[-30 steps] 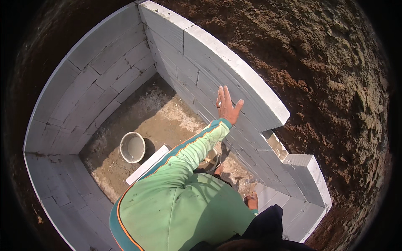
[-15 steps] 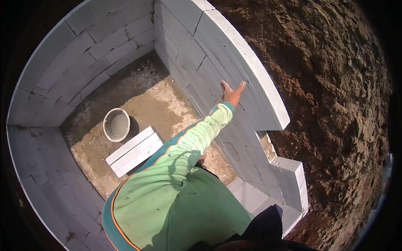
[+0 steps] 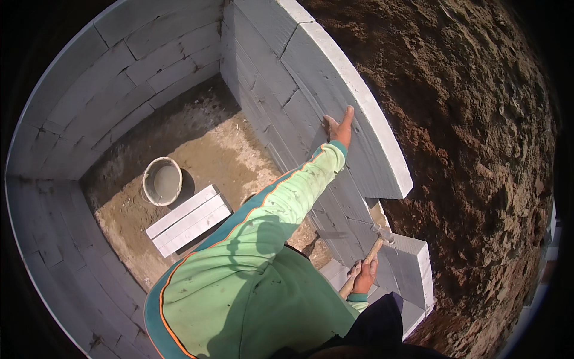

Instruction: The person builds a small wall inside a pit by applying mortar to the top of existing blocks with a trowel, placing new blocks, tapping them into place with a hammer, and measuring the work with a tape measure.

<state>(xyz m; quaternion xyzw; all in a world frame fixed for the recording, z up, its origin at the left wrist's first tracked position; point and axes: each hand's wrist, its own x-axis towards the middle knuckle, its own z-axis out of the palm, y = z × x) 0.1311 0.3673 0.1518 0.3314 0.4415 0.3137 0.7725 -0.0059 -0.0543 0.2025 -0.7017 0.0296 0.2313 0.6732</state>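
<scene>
The right hand is wrapped around the wooden handle of a hammer. The hammer's head is up by the gap in the wall, near the short gray block; I can't tell if it touches. The left hand is open, with its thumb up, against the long gray block on top of the wall. Down on the floor, a bucket sits just beside two pale blocks.

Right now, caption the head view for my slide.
Left hand at a grey block wall, right hand holding a wooden-handled hammer, a bucket on the floor.
</scene>
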